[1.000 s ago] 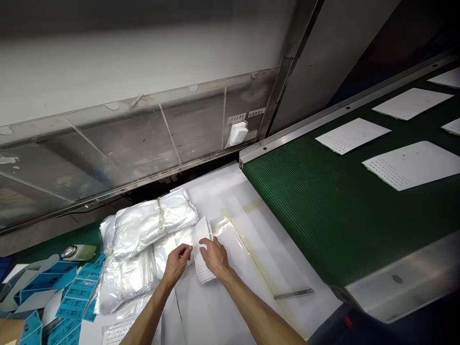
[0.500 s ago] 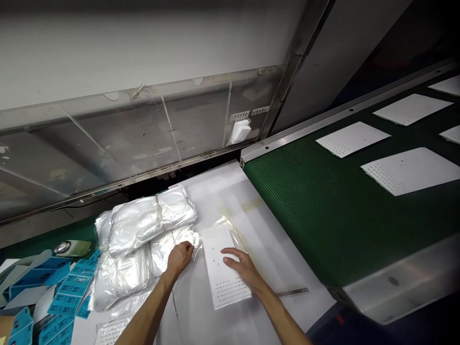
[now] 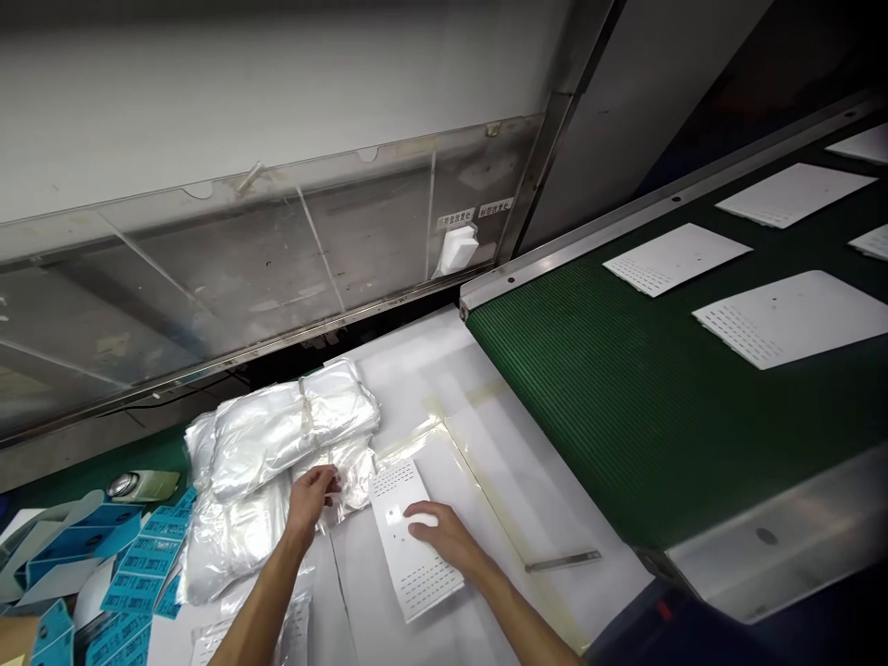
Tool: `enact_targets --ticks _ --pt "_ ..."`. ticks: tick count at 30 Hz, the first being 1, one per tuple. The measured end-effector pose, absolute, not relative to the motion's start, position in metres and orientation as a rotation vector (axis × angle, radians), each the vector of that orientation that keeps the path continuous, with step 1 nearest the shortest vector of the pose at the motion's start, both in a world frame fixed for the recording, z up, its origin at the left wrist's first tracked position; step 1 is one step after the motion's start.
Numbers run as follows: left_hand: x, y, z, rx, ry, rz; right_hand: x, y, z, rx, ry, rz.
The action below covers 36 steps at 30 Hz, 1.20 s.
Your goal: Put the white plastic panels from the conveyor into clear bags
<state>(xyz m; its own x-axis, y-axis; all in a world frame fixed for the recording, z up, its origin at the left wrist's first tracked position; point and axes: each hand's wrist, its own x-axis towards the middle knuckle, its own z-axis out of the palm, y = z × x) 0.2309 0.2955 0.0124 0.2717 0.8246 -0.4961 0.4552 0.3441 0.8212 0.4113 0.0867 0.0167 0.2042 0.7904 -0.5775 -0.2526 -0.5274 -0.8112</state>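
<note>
Left hand: the left hand (image 3: 310,499) sits at about 7 o'clock from the frame's centre, its thumb and fingers drawn together in a pinch at the edge of a loose clear plastic bag (image 3: 355,477). The film is thin and the grip looks light, though exactly how much is held is hard to tell.

Right hand: the right hand (image 3: 444,538) lies palm down on a perforated white sheet (image 3: 411,572), fingers relaxed and spread a little, pressing rather than gripping.

Sheet position: it lies flat on the white work table (image 3: 430,370), just right of the loose bag and the left hand.

Sheet axis: the long axis runs from about 11 to 5 o'clock, with rows of small holes at both ends.

Progress: the sheet lies bare, outside any bag. The loose bag is apart from it, and a taped bundle of clear plastic bags (image 3: 295,430) remains banded. Five more white sheets (image 3: 672,259) lie on the green ribbed conveyor belt (image 3: 589,388) at about 2 o'clock.

Surroundings: a pile of bagged film (image 3: 232,546) and blue printed labels (image 3: 142,564) lie at about 8 o'clock. A steel ruler (image 3: 561,561) lies near the belt's edge at about 4 o'clock.
</note>
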Motion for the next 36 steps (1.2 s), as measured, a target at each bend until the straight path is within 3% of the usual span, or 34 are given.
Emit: enact_targets --ticks 7,16,20,25,29,36 --pt "0.217 0.302 0.022 1.064 1.334 0.519 0.417 0.131 0.036 -1.611 -0.677 1.44" --pt "0.191 0.294 0.046 0.91 1.293 0.836 0.399 0.2 0.013 -1.623 -0.793 1.486" --pt "0.134 0.302 0.086 0.808 1.318 1.047 0.397 0.199 0.013 -1.643 -0.787 1.475" --pt "0.055 0.299 0.169 0.797 1.392 1.275 0.395 0.188 0.037 -1.64 -0.779 1.392" --pt "0.064 0.244 0.21 0.787 1.323 0.929 0.395 0.142 0.07 -1.674 -0.782 1.295" --pt "0.175 0.17 0.185 0.912 1.185 0.694 0.418 0.017 0.127 -1.798 -0.252 1.12"
